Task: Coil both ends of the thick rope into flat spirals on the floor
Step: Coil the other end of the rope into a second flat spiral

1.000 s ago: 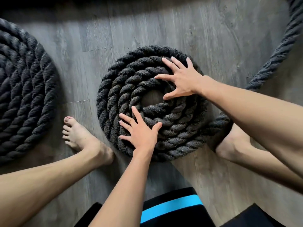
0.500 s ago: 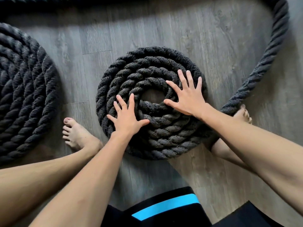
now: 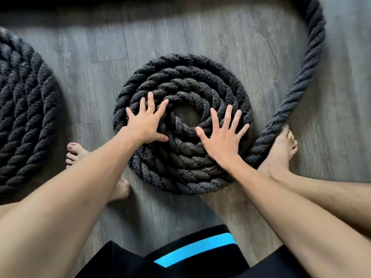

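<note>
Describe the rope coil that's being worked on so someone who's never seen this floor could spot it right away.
On the grey wood-plank floor lie two dark rope spirals. Take the smaller coil in the middle, between the person's bare feet, not the larger coil at the left edge. Both open hands, left hand and right hand, press flat on it.

A thick, dark twisted rope (image 3: 313, 63) lies on the floor. At frame centre one end forms a flat spiral (image 3: 180, 81) of several tight turns around a small open middle; its free length arcs from lower right to the upper right corner. A second, larger flat coil (image 3: 22, 109) fills the left edge, partly cut off.
</note>
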